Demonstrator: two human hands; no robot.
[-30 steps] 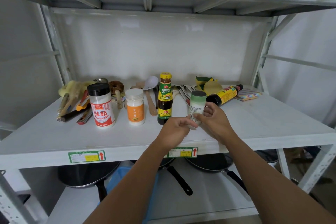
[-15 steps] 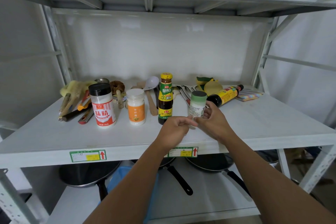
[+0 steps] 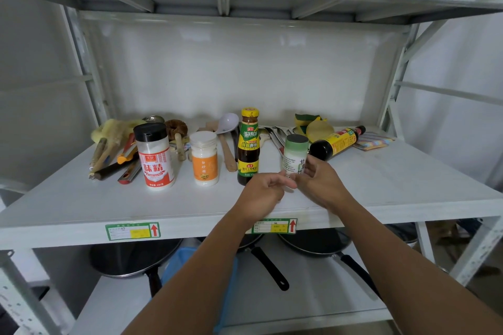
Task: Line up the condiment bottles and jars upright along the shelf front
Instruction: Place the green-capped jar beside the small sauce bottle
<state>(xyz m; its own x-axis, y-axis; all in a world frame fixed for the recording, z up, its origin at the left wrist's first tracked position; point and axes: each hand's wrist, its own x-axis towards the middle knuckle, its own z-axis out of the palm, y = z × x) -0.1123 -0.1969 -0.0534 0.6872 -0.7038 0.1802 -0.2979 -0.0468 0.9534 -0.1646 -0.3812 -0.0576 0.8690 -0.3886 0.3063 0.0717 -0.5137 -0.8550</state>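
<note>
Along the front half of the shelf [image 3: 81, 207] you already have three things standing in a rough row: the black-capped shaker [image 3: 155, 156], the orange-label jar [image 3: 204, 159] and the tall sauce bottle [image 3: 248, 147]. Just right of that bottle, the green-capped jar [image 3: 295, 153] is upright between your grips. Your left grip [image 3: 261, 196] pinches it low on its left side and your right grip [image 3: 321, 185] curls round its right side. Its base is hidden, so you cannot tell whether it is set down yet. What looks left for you: let this jar go in line, then stand up the dark bottle [image 3: 336, 143] lying on its side just behind your right grip and bring it forward
</note>
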